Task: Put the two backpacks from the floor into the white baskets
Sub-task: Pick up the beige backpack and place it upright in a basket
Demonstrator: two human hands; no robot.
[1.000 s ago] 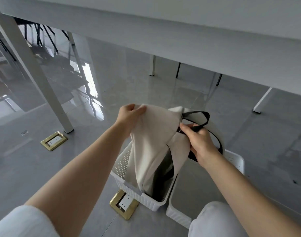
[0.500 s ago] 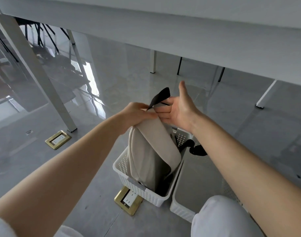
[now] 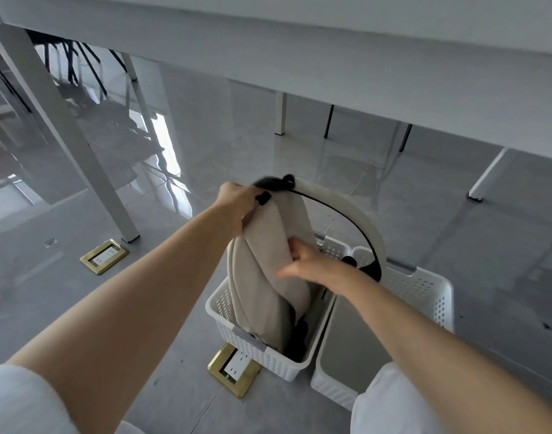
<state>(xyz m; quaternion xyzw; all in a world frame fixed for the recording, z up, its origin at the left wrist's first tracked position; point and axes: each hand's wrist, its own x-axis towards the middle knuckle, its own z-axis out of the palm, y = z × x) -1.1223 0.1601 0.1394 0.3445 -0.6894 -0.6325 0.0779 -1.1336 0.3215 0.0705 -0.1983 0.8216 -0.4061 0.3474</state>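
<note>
A beige backpack (image 3: 262,277) with black trim stands upright in the left white basket (image 3: 220,311), its lower part inside. My left hand (image 3: 237,202) grips the backpack's top by the black handle. My right hand (image 3: 303,264) presses on the bag's right side, fingers blurred, so its hold is unclear. A beige shoulder strap (image 3: 362,223) with a black edge arcs over to the right. The right white basket (image 3: 431,292) stands beside the first and holds nothing. No second backpack is in view.
Two brass floor sockets lie in the grey tiled floor, one (image 3: 104,256) to the left and one (image 3: 234,369) just in front of the left basket. A white table (image 3: 299,57) spans above, with a slanted leg (image 3: 80,158) at left. My white-clad knees are at the bottom.
My right hand came down from the bag's top to its right side. The shoulder strap has swung out to the right. The backpack sits a little deeper in the left basket.
</note>
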